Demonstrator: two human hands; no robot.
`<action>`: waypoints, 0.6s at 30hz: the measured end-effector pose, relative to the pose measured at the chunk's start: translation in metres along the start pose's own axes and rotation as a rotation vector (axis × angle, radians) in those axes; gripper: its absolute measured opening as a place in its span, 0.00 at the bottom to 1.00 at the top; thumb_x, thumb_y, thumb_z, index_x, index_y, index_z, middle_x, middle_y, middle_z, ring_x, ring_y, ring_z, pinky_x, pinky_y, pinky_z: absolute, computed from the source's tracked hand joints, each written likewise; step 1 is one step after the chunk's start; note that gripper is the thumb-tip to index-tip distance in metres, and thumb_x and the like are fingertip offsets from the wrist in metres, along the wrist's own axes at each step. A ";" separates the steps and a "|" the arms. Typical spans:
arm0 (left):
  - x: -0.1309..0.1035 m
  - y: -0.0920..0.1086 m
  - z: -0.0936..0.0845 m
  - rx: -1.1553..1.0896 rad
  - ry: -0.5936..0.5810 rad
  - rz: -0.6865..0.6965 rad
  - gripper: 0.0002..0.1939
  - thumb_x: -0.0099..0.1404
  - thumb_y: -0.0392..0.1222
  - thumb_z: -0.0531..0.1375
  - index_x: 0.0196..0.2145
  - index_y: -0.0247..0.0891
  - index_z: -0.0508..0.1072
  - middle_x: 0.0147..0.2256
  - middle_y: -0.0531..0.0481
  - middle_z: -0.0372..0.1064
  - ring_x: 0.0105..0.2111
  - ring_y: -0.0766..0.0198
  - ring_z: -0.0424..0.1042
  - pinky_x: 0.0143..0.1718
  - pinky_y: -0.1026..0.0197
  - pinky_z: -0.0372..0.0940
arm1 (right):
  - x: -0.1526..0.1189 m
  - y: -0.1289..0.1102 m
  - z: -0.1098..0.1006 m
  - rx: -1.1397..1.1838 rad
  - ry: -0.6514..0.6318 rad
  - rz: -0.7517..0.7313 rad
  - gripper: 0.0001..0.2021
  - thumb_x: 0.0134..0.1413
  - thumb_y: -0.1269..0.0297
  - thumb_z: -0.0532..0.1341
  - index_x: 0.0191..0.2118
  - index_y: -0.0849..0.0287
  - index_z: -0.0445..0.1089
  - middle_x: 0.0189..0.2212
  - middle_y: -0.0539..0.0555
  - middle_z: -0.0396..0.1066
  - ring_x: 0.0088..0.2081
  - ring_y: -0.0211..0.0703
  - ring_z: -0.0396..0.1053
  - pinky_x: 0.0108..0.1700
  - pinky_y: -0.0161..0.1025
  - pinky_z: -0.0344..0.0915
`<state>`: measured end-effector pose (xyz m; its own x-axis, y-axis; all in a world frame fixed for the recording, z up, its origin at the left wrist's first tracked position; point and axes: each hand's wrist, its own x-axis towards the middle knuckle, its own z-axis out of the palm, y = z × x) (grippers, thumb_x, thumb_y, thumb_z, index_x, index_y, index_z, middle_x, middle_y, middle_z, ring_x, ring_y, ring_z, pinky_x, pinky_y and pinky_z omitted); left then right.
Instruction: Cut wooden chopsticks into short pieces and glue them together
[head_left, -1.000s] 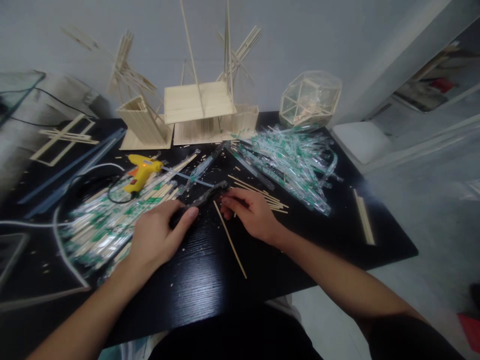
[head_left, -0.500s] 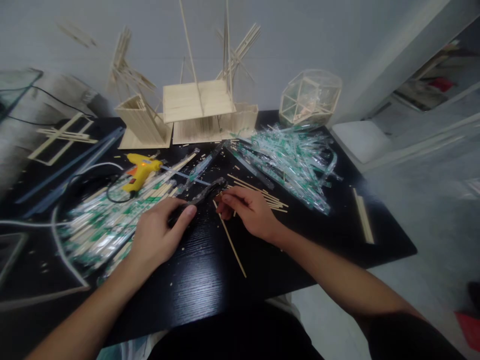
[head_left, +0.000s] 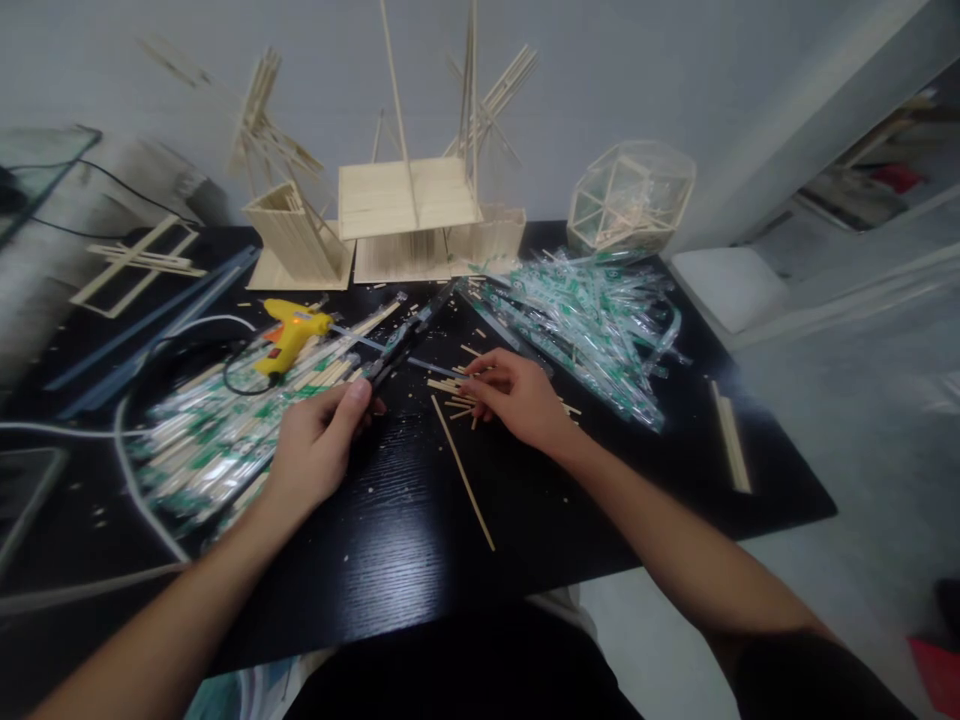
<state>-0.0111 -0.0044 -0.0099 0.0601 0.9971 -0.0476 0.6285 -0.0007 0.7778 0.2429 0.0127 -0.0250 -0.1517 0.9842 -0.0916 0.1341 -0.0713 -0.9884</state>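
"Left hand (head_left: 319,440): curled around the near end of one dark, slender tool (head_left: 396,358), thumb on top. Tool points forward and to the right; its exact kind is too dim to tell."

"And the right hand (head_left: 521,400)?"

"Fingers bent, tips close together, low over a fan of thin wooden sticks (head_left: 444,386). Whether one is pinched there, I cannot tell."

"Position of the sticks against the hands?"

"Fan: partly hidden by the right fingers, to the right of the left hand. Single stick (head_left: 464,474): flat on the black table (head_left: 547,550), between the hands, slanting toward the near edge."

"Farther out?"

"Left: one yellow glue gun (head_left: 289,340), at the far side of the wrapped stick packets (head_left: 225,430), beyond the left hand. Right: one heap of clear and green wrappers (head_left: 589,325), beyond the right hand; a few loose sticks (head_left: 727,440) near the table's right edge. Back: one pale wooden structure (head_left: 442,195); to its right, one faceted frame (head_left: 634,195)."
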 end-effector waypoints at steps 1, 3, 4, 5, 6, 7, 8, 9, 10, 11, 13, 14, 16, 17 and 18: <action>0.000 0.000 0.000 0.003 0.003 0.003 0.29 0.71 0.64 0.48 0.30 0.44 0.77 0.23 0.52 0.70 0.25 0.60 0.68 0.27 0.57 0.60 | 0.000 0.000 0.000 -0.024 0.016 0.004 0.09 0.55 0.62 0.68 0.38 0.60 0.70 0.30 0.51 0.77 0.22 0.35 0.73 0.25 0.33 0.71; 0.001 -0.001 0.000 0.011 0.008 0.009 0.28 0.71 0.65 0.48 0.29 0.44 0.77 0.23 0.52 0.70 0.25 0.60 0.68 0.27 0.57 0.60 | -0.001 -0.002 0.000 -0.063 0.030 0.011 0.08 0.56 0.62 0.67 0.37 0.60 0.72 0.28 0.51 0.76 0.22 0.36 0.74 0.25 0.34 0.72; 0.001 -0.001 0.000 0.013 0.011 0.009 0.28 0.71 0.65 0.49 0.29 0.44 0.77 0.23 0.52 0.69 0.25 0.60 0.68 0.28 0.57 0.60 | -0.002 -0.002 0.000 -0.081 0.024 0.021 0.08 0.58 0.61 0.66 0.37 0.60 0.72 0.25 0.50 0.75 0.21 0.37 0.74 0.25 0.34 0.72; 0.001 0.000 0.000 0.014 0.013 0.008 0.29 0.71 0.65 0.49 0.29 0.43 0.77 0.23 0.52 0.69 0.26 0.60 0.68 0.28 0.57 0.60 | -0.003 -0.003 0.001 -0.105 0.011 0.032 0.08 0.59 0.61 0.65 0.37 0.61 0.72 0.23 0.49 0.74 0.20 0.38 0.74 0.25 0.34 0.72; 0.001 0.000 0.000 0.014 0.015 0.007 0.29 0.70 0.66 0.49 0.29 0.43 0.77 0.23 0.53 0.69 0.26 0.60 0.68 0.29 0.57 0.60 | -0.004 -0.004 0.001 -0.133 -0.001 0.037 0.08 0.61 0.61 0.64 0.36 0.61 0.73 0.20 0.49 0.72 0.20 0.38 0.74 0.25 0.34 0.72; 0.002 0.001 0.000 0.014 0.015 0.008 0.29 0.70 0.66 0.49 0.29 0.43 0.77 0.23 0.53 0.70 0.26 0.60 0.68 0.29 0.57 0.61 | -0.004 -0.004 0.001 -0.165 -0.007 0.031 0.08 0.62 0.61 0.63 0.36 0.61 0.73 0.19 0.49 0.71 0.19 0.39 0.74 0.25 0.35 0.71; 0.002 0.001 0.000 0.015 0.015 0.009 0.29 0.70 0.66 0.49 0.29 0.43 0.77 0.23 0.53 0.70 0.26 0.60 0.68 0.29 0.57 0.61 | -0.005 -0.004 0.001 -0.201 -0.008 0.013 0.08 0.62 0.62 0.63 0.36 0.61 0.74 0.19 0.49 0.71 0.19 0.39 0.74 0.25 0.35 0.71; 0.002 0.002 0.000 0.017 0.016 0.010 0.29 0.70 0.66 0.49 0.29 0.43 0.77 0.23 0.53 0.70 0.26 0.60 0.68 0.29 0.57 0.61 | -0.005 -0.003 0.001 -0.235 -0.002 -0.013 0.07 0.62 0.63 0.63 0.36 0.61 0.74 0.19 0.49 0.72 0.19 0.39 0.74 0.26 0.35 0.71; 0.002 0.002 0.000 0.020 0.018 0.014 0.29 0.70 0.66 0.49 0.29 0.43 0.77 0.23 0.53 0.69 0.26 0.60 0.68 0.30 0.57 0.61 | -0.005 -0.002 0.001 -0.260 0.003 -0.038 0.06 0.61 0.64 0.62 0.36 0.61 0.74 0.20 0.49 0.72 0.19 0.39 0.74 0.26 0.36 0.71; 0.002 0.003 0.001 0.024 0.021 0.016 0.29 0.70 0.66 0.49 0.28 0.42 0.77 0.23 0.53 0.70 0.26 0.60 0.68 0.29 0.57 0.61 | -0.005 -0.001 0.000 -0.276 0.005 -0.056 0.06 0.61 0.65 0.62 0.36 0.61 0.74 0.20 0.49 0.73 0.20 0.39 0.74 0.26 0.36 0.71; 0.002 0.003 0.001 0.037 0.025 0.019 0.30 0.70 0.66 0.48 0.28 0.42 0.77 0.23 0.53 0.70 0.26 0.60 0.68 0.29 0.57 0.61 | -0.005 0.000 0.000 -0.285 0.003 -0.062 0.05 0.61 0.66 0.62 0.37 0.61 0.75 0.21 0.50 0.74 0.20 0.39 0.74 0.26 0.36 0.71; 0.002 0.003 0.001 0.043 0.025 0.021 0.30 0.70 0.66 0.48 0.28 0.42 0.77 0.23 0.52 0.70 0.26 0.60 0.68 0.29 0.58 0.61 | -0.005 0.000 0.000 -0.287 0.002 -0.060 0.06 0.61 0.66 0.62 0.37 0.61 0.75 0.22 0.50 0.74 0.20 0.39 0.74 0.27 0.36 0.71; 0.002 0.002 0.001 0.053 0.025 0.024 0.30 0.70 0.66 0.48 0.29 0.42 0.77 0.23 0.52 0.71 0.26 0.60 0.68 0.28 0.58 0.60 | -0.004 0.001 -0.001 -0.295 0.001 -0.068 0.06 0.61 0.66 0.62 0.38 0.62 0.76 0.26 0.52 0.77 0.21 0.38 0.74 0.28 0.37 0.72; 0.002 0.002 0.001 0.056 0.025 0.025 0.30 0.70 0.66 0.49 0.29 0.42 0.77 0.24 0.52 0.71 0.26 0.60 0.68 0.28 0.58 0.60 | -0.004 0.001 -0.001 -0.303 0.001 -0.081 0.06 0.61 0.66 0.62 0.38 0.61 0.76 0.28 0.53 0.78 0.21 0.38 0.74 0.29 0.37 0.72; 0.002 0.001 0.000 0.058 0.027 0.029 0.30 0.70 0.66 0.49 0.29 0.42 0.77 0.24 0.52 0.71 0.26 0.60 0.68 0.28 0.58 0.60 | -0.004 0.001 -0.001 -0.316 -0.004 -0.097 0.06 0.60 0.67 0.63 0.39 0.61 0.77 0.31 0.54 0.78 0.22 0.38 0.74 0.30 0.38 0.72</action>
<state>-0.0097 -0.0021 -0.0092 0.0583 0.9983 -0.0084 0.6707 -0.0330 0.7410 0.2443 0.0085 -0.0255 -0.1825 0.9832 -0.0005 0.4157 0.0767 -0.9063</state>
